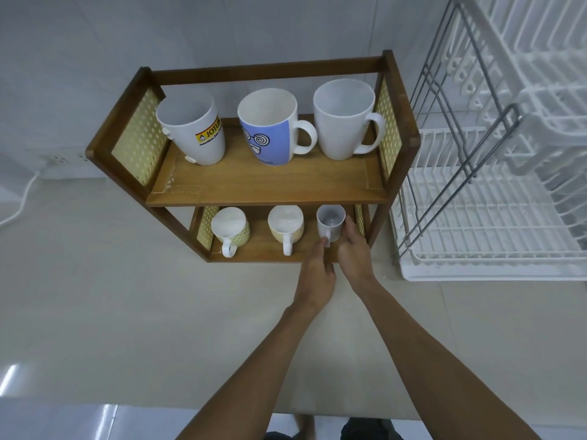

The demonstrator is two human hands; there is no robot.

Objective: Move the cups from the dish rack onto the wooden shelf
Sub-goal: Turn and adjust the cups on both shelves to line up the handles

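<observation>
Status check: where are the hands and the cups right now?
Both hands, left hand and right hand, on small white cup, lower shelf, right end. Five others shelved. Dish rack shows no cups. Nothing blocking.

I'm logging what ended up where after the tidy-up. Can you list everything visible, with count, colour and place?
Wooden shelf: one, brown with yellow perforated side panels, two tiers, on the countertop against the wall.
Large mugs: three on the top tier; white with yellow logo at left, white and blue with a spiral-eyed face in the middle, plain white at right.
Patterned cups: two, white and yellow, on the bottom tier, left and middle.
Small white cup: one, bottom tier, right end.
Dish rack: one, white wire with grey metal frame, right of the shelf; no cups visible in it.
Wall socket: one, white, far left, with a white cable.
Countertop: one, beige.
Left hand: fingertips at the small white cup's handle.
Right hand: against that cup's right side.
</observation>
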